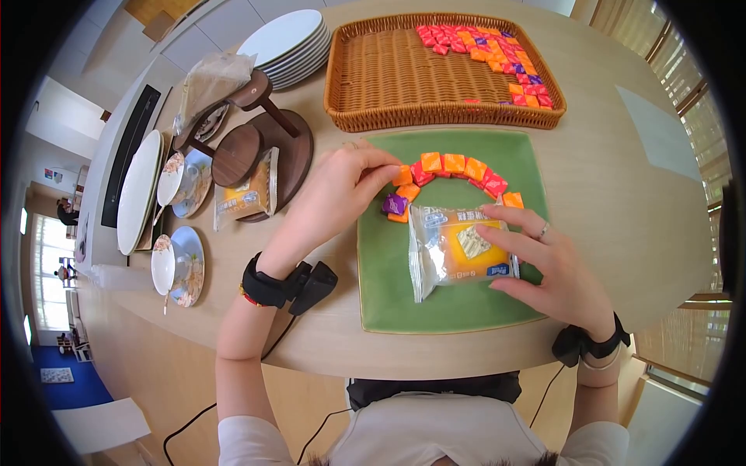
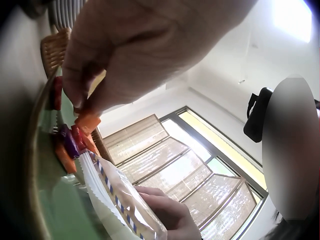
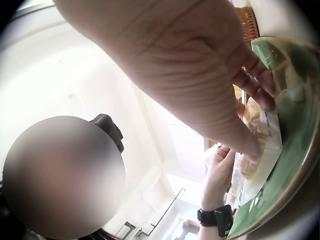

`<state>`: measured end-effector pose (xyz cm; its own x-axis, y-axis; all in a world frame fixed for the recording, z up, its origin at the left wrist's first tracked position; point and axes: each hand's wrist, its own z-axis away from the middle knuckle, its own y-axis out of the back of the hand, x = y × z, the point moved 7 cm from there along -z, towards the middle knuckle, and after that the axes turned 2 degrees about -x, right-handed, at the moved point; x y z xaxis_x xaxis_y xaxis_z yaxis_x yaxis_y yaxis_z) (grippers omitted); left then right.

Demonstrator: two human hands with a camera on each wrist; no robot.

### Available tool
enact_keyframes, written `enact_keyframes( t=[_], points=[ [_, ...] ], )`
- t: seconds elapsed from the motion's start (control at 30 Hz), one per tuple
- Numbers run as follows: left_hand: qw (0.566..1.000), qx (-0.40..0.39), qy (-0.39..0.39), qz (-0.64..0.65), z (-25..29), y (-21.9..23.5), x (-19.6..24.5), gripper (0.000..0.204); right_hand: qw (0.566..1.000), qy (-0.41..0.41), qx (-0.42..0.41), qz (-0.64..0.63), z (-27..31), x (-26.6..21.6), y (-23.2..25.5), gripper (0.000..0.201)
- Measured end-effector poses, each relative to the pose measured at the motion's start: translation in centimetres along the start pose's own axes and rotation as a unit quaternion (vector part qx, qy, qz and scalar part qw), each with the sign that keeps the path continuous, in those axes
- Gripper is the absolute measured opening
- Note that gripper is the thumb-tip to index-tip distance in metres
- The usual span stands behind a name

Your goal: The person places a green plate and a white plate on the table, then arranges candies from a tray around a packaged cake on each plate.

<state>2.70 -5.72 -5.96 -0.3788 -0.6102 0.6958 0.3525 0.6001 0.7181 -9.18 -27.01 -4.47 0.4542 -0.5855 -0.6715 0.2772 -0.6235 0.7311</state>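
Thumb and fingertips of my left hand (image 1: 342, 186) pinch an orange wrapped candy (image 1: 402, 176) at the left of a curved row on the green plate (image 1: 396, 312). In the left wrist view the orange candy (image 2: 88, 122) shows just under those fingertips. Red and orange candies (image 1: 453, 163) form the arc, with a purple candy (image 1: 394, 204) at its left end. Below the arc lies a clear-wrapped cake (image 1: 454, 260). My right hand (image 1: 556, 272) holds its right part, fingers over the top and thumb near the front edge; its underside is hidden.
Behind the plate stands a wicker tray (image 1: 373, 74) with many wrapped candies at its right. Stacked white plates (image 1: 284, 39) sit back left. A dark wooden stand (image 1: 291, 155) with another wrapped cake (image 1: 252, 190) is on the left, beside bowls and saucers (image 1: 189, 268).
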Motion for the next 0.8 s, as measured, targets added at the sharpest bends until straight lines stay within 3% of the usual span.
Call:
enact_keyframes(
  t=[0.07, 0.17, 0.23, 0.47, 0.67, 0.73, 0.8],
  points=[
    [1.000, -0.002, -0.021, -0.014, -0.1, -0.1, 0.4, 0.024, 1.000, 0.004, 0.002, 0.005, 0.0, 0.0, 0.0, 0.059],
    [1.000, -0.021, 0.017, 0.016, -0.3, -0.5, -0.1, 0.022, 1.000, -0.004, -0.004, 0.000, 0.1, 0.0, 0.0, 0.058],
    [0.998, -0.015, -0.018, 0.053, -0.6, -0.8, -0.6, 0.021, 1.000, -0.010, -0.008, -0.003, 0.1, 0.0, 0.0, 0.058],
    [1.000, -0.009, 0.006, 0.026, -0.6, -0.8, 0.1, 0.019, 1.000, 0.009, 0.006, 0.006, 0.1, 0.0, 0.0, 0.057],
    [0.997, 0.061, -0.045, -0.013, -0.4, 0.4, 0.5, 0.014, 1.000, -0.002, -0.004, -0.001, 0.1, 0.0, 0.0, 0.058],
    [0.985, 0.092, -0.083, -0.123, -0.1, 2.4, 1.1, 0.017, 1.000, 0.003, -0.007, -0.006, 0.2, -0.1, 0.1, 0.058],
    [0.986, 0.074, -0.065, -0.132, 0.2, 2.9, 0.6, 0.023, 1.000, 0.007, 0.000, -0.010, 0.3, 0.1, 0.0, 0.056]
  ],
)
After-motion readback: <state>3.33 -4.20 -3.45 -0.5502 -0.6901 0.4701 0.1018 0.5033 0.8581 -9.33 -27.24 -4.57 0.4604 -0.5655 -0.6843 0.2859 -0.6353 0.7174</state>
